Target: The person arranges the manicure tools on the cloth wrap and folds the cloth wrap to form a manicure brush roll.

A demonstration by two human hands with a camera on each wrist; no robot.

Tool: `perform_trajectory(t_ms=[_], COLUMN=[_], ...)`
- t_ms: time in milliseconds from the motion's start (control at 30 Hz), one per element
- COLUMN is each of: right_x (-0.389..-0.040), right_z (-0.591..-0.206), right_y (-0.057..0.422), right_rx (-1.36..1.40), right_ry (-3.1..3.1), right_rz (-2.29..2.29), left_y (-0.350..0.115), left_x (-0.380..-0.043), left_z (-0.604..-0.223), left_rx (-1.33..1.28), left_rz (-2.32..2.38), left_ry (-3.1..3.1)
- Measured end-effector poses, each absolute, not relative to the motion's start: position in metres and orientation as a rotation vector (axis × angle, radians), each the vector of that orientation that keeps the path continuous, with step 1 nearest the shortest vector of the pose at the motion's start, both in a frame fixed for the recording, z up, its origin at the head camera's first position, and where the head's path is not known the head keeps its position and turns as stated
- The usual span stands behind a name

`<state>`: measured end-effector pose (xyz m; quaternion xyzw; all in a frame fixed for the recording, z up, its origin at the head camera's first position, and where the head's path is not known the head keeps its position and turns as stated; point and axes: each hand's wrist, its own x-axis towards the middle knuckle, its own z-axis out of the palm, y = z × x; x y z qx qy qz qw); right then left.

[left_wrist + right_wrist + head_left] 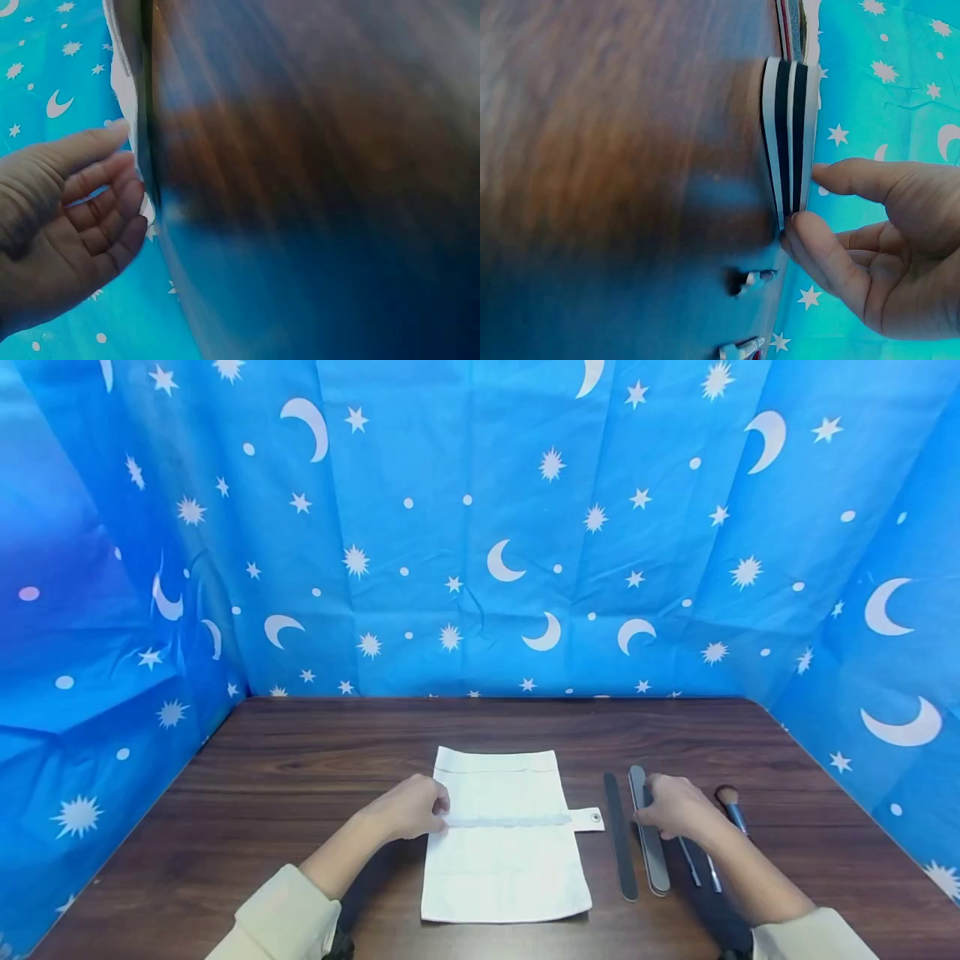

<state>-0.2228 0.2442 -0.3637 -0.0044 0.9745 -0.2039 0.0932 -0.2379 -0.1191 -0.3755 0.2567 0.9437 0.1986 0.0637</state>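
Observation:
A white cloth pouch [498, 868] lies spread on the table, with a pocket edge running across its middle and a snap tab [588, 819] sticking out to the right. My left hand [411, 807] pinches at the pouch's left side, at the end of that pocket edge; in the left wrist view its thumb and curled fingers meet the cloth. To the right, my right hand [675, 806] pinches a stack of grey nail files [654, 852] between thumb and fingers. The right wrist view shows the layered edges of these nail files [786, 127] in grey and black.
A dark nail file [620, 843] lies between the pouch and the grey stack. Right of the stack are a makeup brush [731, 806] and two thin handles [690, 864], partly hidden by my right hand and forearm. A blue star-patterned curtain [480, 568] surrounds the wooden table [322, 760].

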Motion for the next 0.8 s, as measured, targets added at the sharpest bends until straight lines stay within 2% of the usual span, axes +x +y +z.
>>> perform_trajectory(t_ms=[300, 600, 800], right_x=[-0.226, -0.222, -0.226], right_z=[-0.366, -0.360, -0.349], right_y=[0.243, 0.242, 0.224], right_rx=[0.036, -0.020, -0.101], right_ry=[2.871, 2.937, 3.008], right_rz=[-0.614, -0.627, -0.713], left_y=[-0.119, -0.120, -0.123], left_x=[-0.237, -0.239, -0.241], left_z=[-0.377, -0.380, -0.381], left_rx=[0.748, 0.715, 0.727], left_rz=[0.568, 0.549, 0.565], left_ry=[2.835, 2.824, 2.819])
